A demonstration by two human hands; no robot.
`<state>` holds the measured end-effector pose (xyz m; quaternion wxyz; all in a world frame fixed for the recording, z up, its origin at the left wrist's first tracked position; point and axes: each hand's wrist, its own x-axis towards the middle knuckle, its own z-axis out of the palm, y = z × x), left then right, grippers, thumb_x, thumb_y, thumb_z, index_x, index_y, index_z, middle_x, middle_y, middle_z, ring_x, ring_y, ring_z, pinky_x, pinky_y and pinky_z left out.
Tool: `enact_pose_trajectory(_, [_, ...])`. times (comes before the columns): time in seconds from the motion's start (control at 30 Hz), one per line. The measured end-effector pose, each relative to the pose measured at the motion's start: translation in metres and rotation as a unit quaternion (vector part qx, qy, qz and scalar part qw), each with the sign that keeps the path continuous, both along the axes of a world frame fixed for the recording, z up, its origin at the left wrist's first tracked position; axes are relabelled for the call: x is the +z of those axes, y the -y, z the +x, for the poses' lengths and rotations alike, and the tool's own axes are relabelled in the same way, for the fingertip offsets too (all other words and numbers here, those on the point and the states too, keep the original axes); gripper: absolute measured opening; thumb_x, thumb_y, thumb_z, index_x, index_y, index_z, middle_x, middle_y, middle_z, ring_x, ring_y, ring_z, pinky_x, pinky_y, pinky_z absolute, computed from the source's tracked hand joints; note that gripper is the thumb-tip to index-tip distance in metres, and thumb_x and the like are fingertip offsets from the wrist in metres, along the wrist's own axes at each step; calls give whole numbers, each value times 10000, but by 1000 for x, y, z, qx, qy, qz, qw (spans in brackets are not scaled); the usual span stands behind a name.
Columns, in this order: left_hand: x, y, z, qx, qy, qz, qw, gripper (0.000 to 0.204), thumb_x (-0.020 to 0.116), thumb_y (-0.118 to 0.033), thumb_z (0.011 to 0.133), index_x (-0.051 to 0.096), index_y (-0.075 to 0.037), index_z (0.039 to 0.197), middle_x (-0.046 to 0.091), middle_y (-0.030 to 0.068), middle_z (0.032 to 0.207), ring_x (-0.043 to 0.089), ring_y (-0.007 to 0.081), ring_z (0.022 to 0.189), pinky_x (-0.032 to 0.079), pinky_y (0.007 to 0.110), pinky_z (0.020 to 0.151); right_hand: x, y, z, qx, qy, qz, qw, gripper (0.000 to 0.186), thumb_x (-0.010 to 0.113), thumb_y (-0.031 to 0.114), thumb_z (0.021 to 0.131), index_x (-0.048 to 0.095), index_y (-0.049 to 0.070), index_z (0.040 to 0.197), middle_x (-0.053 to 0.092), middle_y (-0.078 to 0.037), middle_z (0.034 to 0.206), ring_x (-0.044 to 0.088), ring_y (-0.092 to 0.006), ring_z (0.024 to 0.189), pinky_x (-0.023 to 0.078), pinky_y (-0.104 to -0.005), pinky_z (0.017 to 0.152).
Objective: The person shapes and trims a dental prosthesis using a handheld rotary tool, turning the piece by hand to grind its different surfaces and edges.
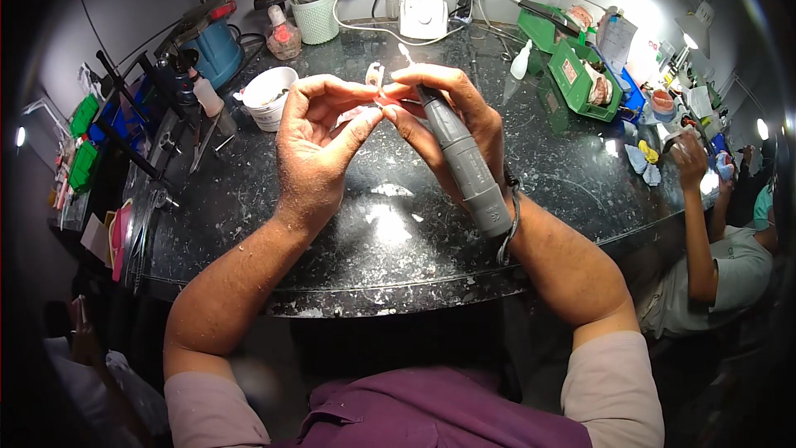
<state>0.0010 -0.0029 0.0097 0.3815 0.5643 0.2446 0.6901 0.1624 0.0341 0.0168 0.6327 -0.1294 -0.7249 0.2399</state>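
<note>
My right hand [468, 112] is wrapped round a dark grey rotary handpiece [473, 170], its cord trailing at the wrist. The handpiece slants away from me, and a small pale tip [405, 53] shows beyond my fingers. My left hand [319, 129] is closed in a pinch, its fingertips meeting those of the right. Between them is a small pinkish-white piece [381, 104], mostly hidden by the fingers. Just beyond the fingertips a small whitish, ring-like piece [376, 75] shows; I cannot tell if it is held.
Left of my hands stand a white tub [269, 95], a pink-filled bottle [283, 37] and a blue bench machine [214, 50]. Behind are a pen cup [316, 18] and a white device [424, 15]. Green boxes [572, 75] with dental models lie right, near a co-worker's arm [696, 216].
</note>
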Motion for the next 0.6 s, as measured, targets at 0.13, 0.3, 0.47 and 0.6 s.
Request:
enact_pose_trajectory(0.13, [2, 3, 2, 62, -45, 35, 996, 338, 669, 61, 885, 502, -41, 1161, 634, 122, 1139, 635, 179, 1075, 542, 313, 917, 1, 2, 2, -9, 6, -5, 1000, 346, 726, -12, 845, 617, 59, 1166, 707, -100, 1044, 715, -175, 967, 580, -276, 818])
enact_pose_trajectory(0.3, [6, 4, -3, 33, -75, -62, 995, 172, 683, -33, 917, 626, -16, 1079, 679, 74, 1067, 672, 158, 989, 557, 295, 867, 1, -2, 8, -16, 42, 50, 998, 345, 723, 5, 852, 617, 61, 1175, 702, -105, 1036, 705, -180, 943, 570, -291, 804])
enact_pose_trajectory(0.47, [2, 2, -4, 5, -20, -40, 999, 187, 673, -26, 922, 582, -29, 1086, 698, 112, 1028, 697, 193, 951, 565, 319, 867, 7, 3, 6, -40, -5, 55, 998, 332, 706, 4, 841, 641, 71, 1160, 687, -107, 1015, 678, -188, 920, 556, -311, 797])
enact_pose_trajectory(0.6, [0, 0, -7, -1, 2, -38, 999, 154, 665, -10, 921, 562, -35, 1033, 698, 135, 1031, 705, 211, 942, 569, 335, 863, 10, 5, 12, -138, 94, 102, 981, 365, 741, 40, 764, 686, 82, 1122, 683, -95, 980, 653, -192, 878, 549, -326, 788])
